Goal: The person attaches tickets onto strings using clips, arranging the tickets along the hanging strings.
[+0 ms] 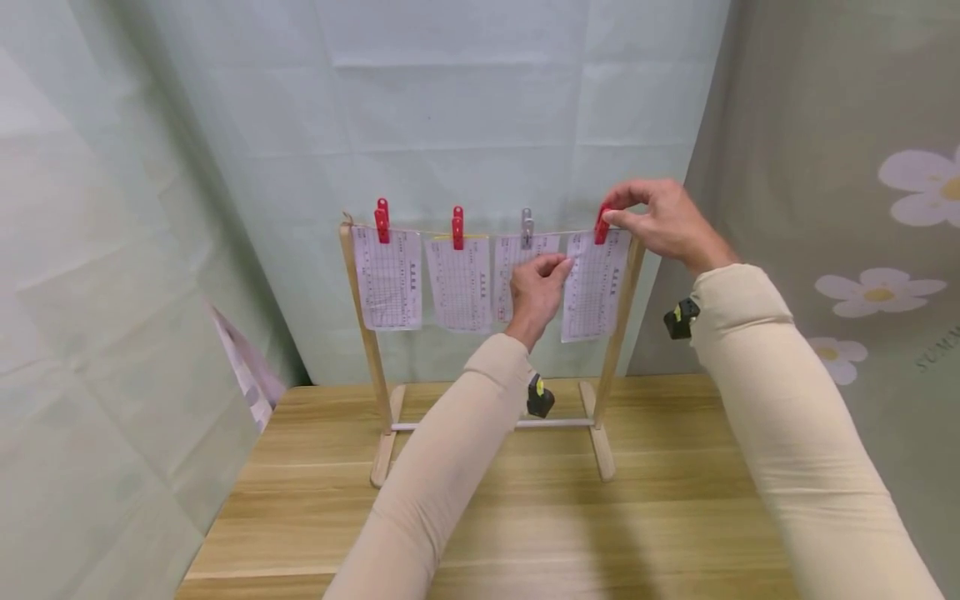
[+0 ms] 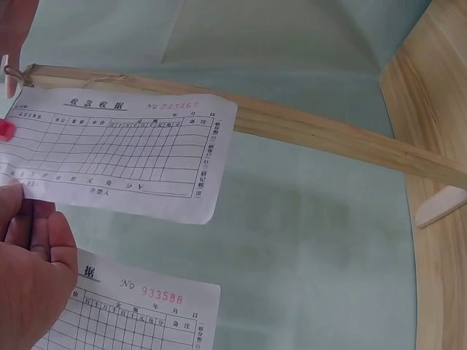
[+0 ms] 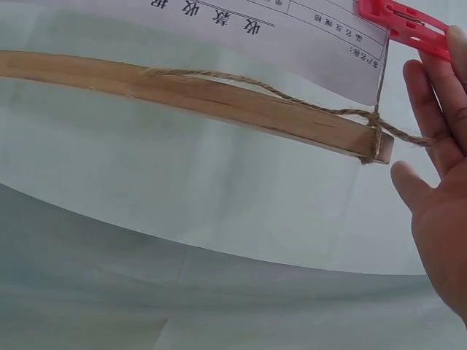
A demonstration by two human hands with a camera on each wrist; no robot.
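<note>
My left hand (image 1: 537,292) pinches the left edge of the rightmost receipt slip (image 1: 590,292), thumb in front and fingers behind it in the left wrist view. At the top of that slip, my right hand (image 1: 667,218) grips a red clothespin (image 1: 602,227) between thumb and forefinger. The clothespin sits over the slip's upper edge near the right post. Left of it, another receipt slip (image 1: 506,250) hangs under a grey clothespin (image 1: 527,229), partly hidden by my left hand. Two more slips hang farther left under red clothespins (image 1: 457,228).
A twine line (image 3: 270,91) is tied at the top of the wooden post (image 3: 219,102). The wooden stand (image 1: 363,333) has a white lower bar (image 1: 566,422) and stands on a wood-grain table (image 1: 300,500). Pale cloth (image 1: 450,108) hangs behind it.
</note>
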